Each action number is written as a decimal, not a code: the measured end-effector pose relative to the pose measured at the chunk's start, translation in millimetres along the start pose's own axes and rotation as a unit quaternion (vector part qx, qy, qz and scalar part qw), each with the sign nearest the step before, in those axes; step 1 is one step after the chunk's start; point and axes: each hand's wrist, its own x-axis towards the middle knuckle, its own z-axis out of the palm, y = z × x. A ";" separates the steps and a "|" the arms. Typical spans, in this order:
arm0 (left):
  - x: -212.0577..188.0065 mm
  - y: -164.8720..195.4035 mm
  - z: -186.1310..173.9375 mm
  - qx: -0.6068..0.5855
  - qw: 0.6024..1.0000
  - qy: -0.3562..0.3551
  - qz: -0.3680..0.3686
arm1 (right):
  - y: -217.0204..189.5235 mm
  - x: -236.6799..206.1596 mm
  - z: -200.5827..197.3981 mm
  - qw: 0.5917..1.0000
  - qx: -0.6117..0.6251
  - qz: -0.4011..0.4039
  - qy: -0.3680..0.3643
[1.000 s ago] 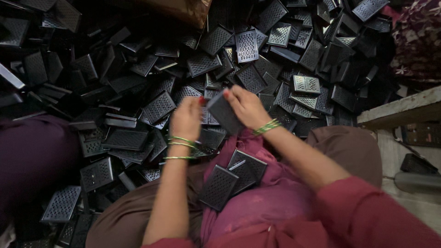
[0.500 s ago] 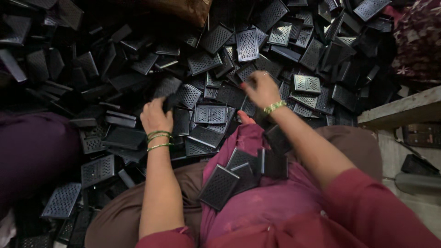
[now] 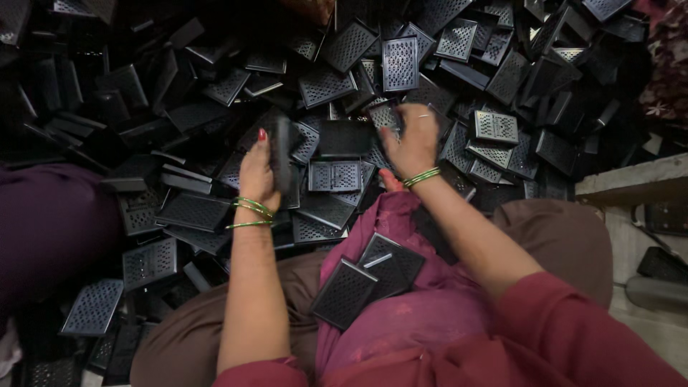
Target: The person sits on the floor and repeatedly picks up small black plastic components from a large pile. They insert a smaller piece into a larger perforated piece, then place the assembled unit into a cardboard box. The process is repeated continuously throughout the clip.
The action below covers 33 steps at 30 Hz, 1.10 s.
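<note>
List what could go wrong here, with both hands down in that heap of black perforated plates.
1. The left hand grips one black perforated plate edge-on by the fingers alone; it may slip back into the heap of plates.
2. The right hand reaches among overlapping plates; corners could scrape the fingers.
3. Two plates on the lap lie tilted on pink cloth; a leg shift might slide them off.
</note>
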 end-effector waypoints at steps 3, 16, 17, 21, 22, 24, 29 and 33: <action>-7.3 -1.4 10.2 -0.116 0.989 -0.064 -0.072 | -52.4 -1.9 6.6 0.990 0.127 -0.037 -0.037; -9.4 2.2 33.5 -0.063 0.997 0.027 -0.043 | -102.4 6.5 16.4 0.962 0.193 -0.150 -0.123; -11.6 7.0 35.6 -0.097 0.994 0.012 -0.048 | -90.5 14.4 18.2 0.968 0.165 -0.149 -0.114; -21.5 26.6 43.6 -0.177 0.982 -0.010 -0.071 | -65.6 54.2 34.9 0.982 0.055 -0.145 -0.106; -23.2 28.7 45.4 -0.184 0.980 -0.005 -0.077 | -63.2 62.6 38.6 0.981 0.033 -0.159 -0.105; -23.4 30.9 46.1 -0.199 0.977 -0.018 -0.080 | -62.5 77.0 46.8 0.977 -0.008 -0.188 -0.103; -19.7 28.4 45.1 0.090 0.993 0.074 0.019 | -59.8 97.9 61.4 0.955 -0.095 -0.167 -0.226; -32.7 34.3 55.8 0.545 0.787 0.171 0.231 | -47.6 114.1 68.9 0.945 -0.091 -0.151 -0.274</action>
